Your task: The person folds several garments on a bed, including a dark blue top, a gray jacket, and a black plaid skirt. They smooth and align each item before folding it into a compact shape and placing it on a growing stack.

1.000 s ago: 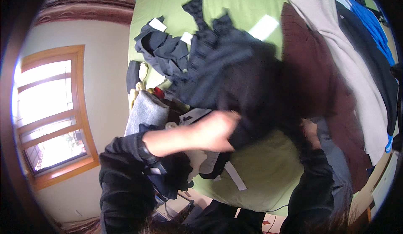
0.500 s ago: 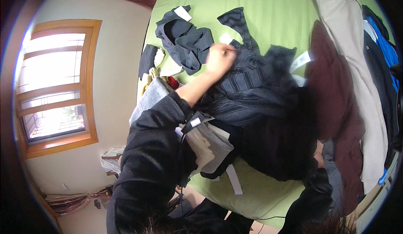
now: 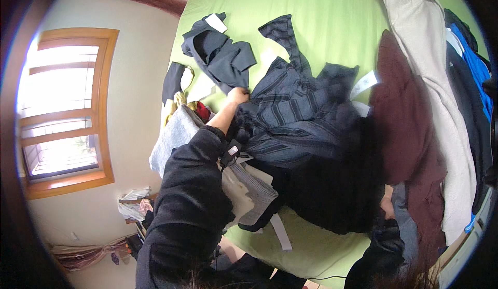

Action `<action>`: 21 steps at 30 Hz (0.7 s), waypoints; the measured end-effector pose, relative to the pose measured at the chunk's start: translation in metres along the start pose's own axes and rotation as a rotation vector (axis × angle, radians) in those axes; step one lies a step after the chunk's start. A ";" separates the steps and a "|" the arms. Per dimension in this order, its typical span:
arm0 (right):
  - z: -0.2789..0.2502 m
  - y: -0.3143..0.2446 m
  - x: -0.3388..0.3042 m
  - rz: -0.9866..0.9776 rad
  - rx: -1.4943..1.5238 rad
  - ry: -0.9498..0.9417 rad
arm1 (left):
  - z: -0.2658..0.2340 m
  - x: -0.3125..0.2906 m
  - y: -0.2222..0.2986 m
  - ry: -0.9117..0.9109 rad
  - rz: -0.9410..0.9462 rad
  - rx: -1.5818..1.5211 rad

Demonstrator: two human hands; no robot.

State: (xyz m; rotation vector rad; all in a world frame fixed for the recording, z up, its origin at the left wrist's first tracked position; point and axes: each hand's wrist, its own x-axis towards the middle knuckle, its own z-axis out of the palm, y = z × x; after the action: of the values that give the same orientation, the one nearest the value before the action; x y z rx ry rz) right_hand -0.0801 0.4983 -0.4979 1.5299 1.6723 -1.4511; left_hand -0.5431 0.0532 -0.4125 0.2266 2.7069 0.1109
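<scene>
A dark grey garment with black stripes [image 3: 295,107] lies rumpled across the middle of the bed. My left hand [image 3: 238,96] is closed at its left edge, touching the lower end of a plain dark grey garment [image 3: 231,58]. The fingertips there are hard to make out. Black fabric [image 3: 332,190] spreads below the striped cloth, toward me. My right hand [image 3: 387,205] sits at the right side of that black fabric, beside a maroon garment [image 3: 399,112]. Its fingers are mostly hidden.
Light beige trousers [image 3: 428,81] and blue clothing [image 3: 474,50] lie to the right on the green bedsheet [image 3: 337,24]. Folded greyish knitwear [image 3: 254,190] and a light grey garment [image 3: 179,133] are near my left forearm. A wood-framed window [image 3: 67,112] is at left.
My left hand has come down and left, from the top of the striped garment to its left edge. The white tag beside that hand no longer shows. My right hand stays by the black fabric.
</scene>
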 end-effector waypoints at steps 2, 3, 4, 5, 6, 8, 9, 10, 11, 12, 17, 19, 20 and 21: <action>-0.001 0.001 0.001 -0.011 -0.005 -0.002 | -0.012 -0.011 0.047 0.038 0.026 0.036; -0.002 0.001 0.002 -0.017 -0.007 0.000 | -0.022 -0.019 0.072 0.014 0.080 -0.012; -0.002 0.001 0.002 -0.020 -0.010 -0.001 | -0.031 -0.032 0.099 0.029 0.120 -0.080; -0.003 0.001 0.002 -0.025 -0.013 -0.002 | -0.041 -0.045 0.128 -0.015 0.167 -0.169; -0.003 0.001 0.002 -0.027 -0.013 0.005 | -0.048 -0.067 0.161 0.040 0.346 -0.311; -0.004 0.001 0.001 -0.038 -0.019 0.000 | -0.066 -0.134 0.214 -0.317 0.555 -0.617; -0.004 0.001 0.000 -0.041 -0.022 0.001 | -0.073 -0.168 0.241 -0.560 0.752 -0.674; -0.005 0.001 0.000 -0.041 -0.029 0.003 | -0.075 -0.206 0.265 -0.558 1.044 -0.697; -0.005 0.002 -0.001 -0.044 -0.033 0.003 | -0.075 -0.242 0.286 -0.950 0.986 -0.737; -0.005 0.002 -0.001 -0.051 -0.037 0.005 | -0.076 -0.262 0.299 -1.114 1.098 -0.605; -0.006 0.002 0.002 -0.069 -0.049 0.006 | -0.076 -0.207 0.284 -0.169 1.100 -0.336; -0.007 0.001 0.003 -0.079 -0.052 0.005 | -0.074 -0.175 0.256 0.009 0.770 0.213; -0.006 0.001 0.004 -0.085 -0.054 0.006 | -0.069 -0.167 0.245 -0.167 0.549 0.460; -0.006 0.001 0.004 -0.091 -0.057 0.006 | -0.064 -0.160 0.237 -0.379 0.407 0.610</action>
State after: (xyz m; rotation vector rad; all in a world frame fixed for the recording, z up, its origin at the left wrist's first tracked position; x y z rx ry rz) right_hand -0.0782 0.5052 -0.5000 1.4462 1.7925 -1.4323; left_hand -0.3925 0.2554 -0.2639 0.8767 2.2100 -0.5870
